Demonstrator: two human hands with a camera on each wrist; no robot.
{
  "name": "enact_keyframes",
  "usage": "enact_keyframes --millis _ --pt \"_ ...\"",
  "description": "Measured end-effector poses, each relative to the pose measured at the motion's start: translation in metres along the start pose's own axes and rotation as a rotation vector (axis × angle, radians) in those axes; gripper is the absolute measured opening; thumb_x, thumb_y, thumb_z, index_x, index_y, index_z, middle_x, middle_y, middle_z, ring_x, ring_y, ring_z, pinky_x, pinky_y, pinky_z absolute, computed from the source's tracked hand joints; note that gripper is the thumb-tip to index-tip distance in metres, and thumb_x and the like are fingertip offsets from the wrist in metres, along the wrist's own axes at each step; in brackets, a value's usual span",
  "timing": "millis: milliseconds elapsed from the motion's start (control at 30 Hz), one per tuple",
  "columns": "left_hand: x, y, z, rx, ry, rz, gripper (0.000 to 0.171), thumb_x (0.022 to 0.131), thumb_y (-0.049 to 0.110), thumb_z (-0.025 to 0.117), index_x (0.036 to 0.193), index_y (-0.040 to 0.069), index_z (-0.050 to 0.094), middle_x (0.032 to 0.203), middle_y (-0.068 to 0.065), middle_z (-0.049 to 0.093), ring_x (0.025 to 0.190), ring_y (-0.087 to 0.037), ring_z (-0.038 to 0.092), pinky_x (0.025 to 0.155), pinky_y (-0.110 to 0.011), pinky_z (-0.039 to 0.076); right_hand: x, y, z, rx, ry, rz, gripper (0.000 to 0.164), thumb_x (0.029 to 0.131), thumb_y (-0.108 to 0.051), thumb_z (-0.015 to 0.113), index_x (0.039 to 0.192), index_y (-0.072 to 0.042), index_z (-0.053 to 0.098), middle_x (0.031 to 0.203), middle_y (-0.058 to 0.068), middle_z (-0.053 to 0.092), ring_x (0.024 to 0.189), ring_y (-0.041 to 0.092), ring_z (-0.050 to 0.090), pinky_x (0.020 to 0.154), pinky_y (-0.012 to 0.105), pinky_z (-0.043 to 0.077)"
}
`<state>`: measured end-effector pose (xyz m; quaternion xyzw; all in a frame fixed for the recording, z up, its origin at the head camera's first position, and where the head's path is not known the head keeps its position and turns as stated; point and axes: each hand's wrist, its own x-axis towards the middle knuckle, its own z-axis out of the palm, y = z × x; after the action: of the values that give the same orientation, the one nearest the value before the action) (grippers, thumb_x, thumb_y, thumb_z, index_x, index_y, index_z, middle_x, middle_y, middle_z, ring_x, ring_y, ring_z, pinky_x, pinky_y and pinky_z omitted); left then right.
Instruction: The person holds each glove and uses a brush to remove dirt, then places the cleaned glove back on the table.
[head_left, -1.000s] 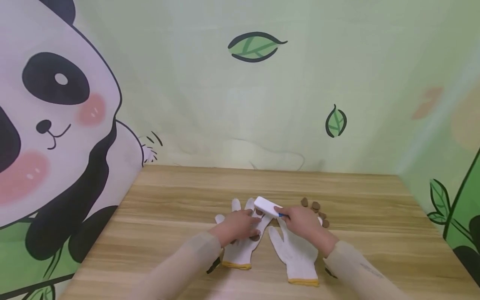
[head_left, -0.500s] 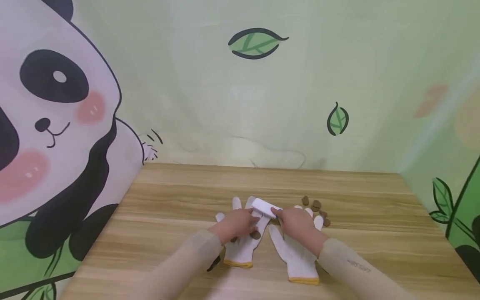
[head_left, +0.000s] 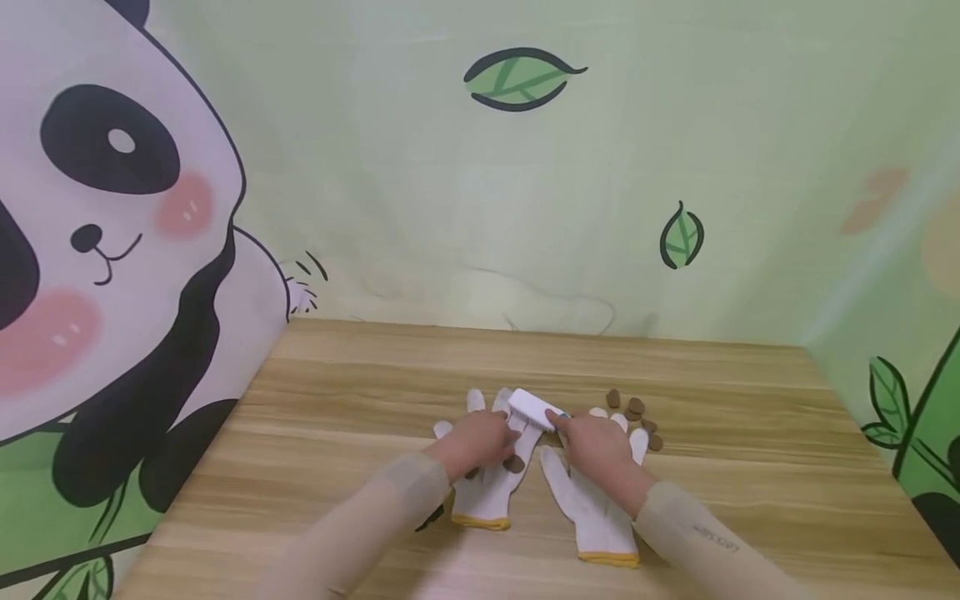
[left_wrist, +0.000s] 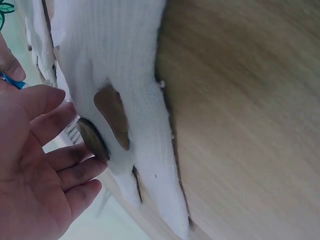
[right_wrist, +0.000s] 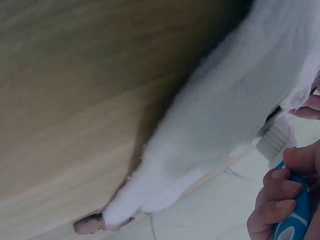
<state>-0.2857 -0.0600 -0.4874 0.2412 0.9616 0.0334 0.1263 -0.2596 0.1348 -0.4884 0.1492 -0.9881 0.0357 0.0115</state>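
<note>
The right hand grips a blue-and-white plastic brush, likely light and rigid, sensibly by its handle; the left hand looks relaxed.

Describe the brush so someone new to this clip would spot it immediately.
On the wooden table lie two yellow-cuffed white gloves. By the fingers of the left glove, the person's right hand grips the brush. Only it has white bristles and a blue-and-white handle, unlike the gloves and brown pieces nearby.

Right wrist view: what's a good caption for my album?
A right hand grips a blue-handled brush, with a white glove lying on the wooden table.
</note>
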Motion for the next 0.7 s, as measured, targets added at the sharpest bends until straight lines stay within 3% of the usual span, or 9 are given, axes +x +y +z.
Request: enact_keyframes --millis 133,267,467,700 --pt "-0.0021 0.0021 0.0 -0.015 0.038 -0.007 0.029 0.102 0.03 0.058 0.12 0.016 0.077 0.135 -0.008 0.07 0.071 -0.017 0.055 0.065 -0.03 0.053 -0.0001 0.0004 0.0021 0.007 -0.001 0.006 0.047 0.094 -0.011 0.064 0.138 -0.027 0.066 0.065 0.004 0.058 0.053 0.017 0.045 0.043 0.03 0.034" --pt "-0.0048 0.0035 -0.0011 0.009 0.047 0.004 0.029 0.103 0.029 0.058 0.122 0.018 0.076 0.133 -0.008 0.071 0.072 -0.016 0.055 0.068 -0.031 0.055 0.0008 0.0009 0.0033 0.03 0.009 0.011 0.045 0.095 -0.012 0.063 0.138 -0.026 0.066 0.064 0.004 0.058 0.052 0.016 0.043 0.042 0.03 0.033" --pt "-0.0045 0.0014 0.0001 0.037 0.071 0.02 0.027 0.103 0.027 0.059 0.121 0.017 0.077 0.112 -0.006 0.072 0.069 -0.014 0.049 0.069 -0.031 0.055 0.0056 0.0019 0.0031 0.024 0.022 0.011 0.047 0.093 -0.011 0.064 0.138 -0.027 0.066 0.067 0.005 0.059 0.053 0.015 0.041 0.043 0.029 0.031" --pt "-0.0035 0.0008 0.0009 0.051 0.051 0.02 0.029 0.103 0.027 0.059 0.127 0.021 0.074 0.131 -0.007 0.071 0.079 -0.015 0.061 0.076 -0.032 0.059 0.0092 0.0034 0.0012 0.052 -0.042 0.053 0.053 0.092 -0.008 0.064 0.14 -0.028 0.064 0.077 0.006 0.065 0.056 0.016 0.046 0.043 0.029 0.033"
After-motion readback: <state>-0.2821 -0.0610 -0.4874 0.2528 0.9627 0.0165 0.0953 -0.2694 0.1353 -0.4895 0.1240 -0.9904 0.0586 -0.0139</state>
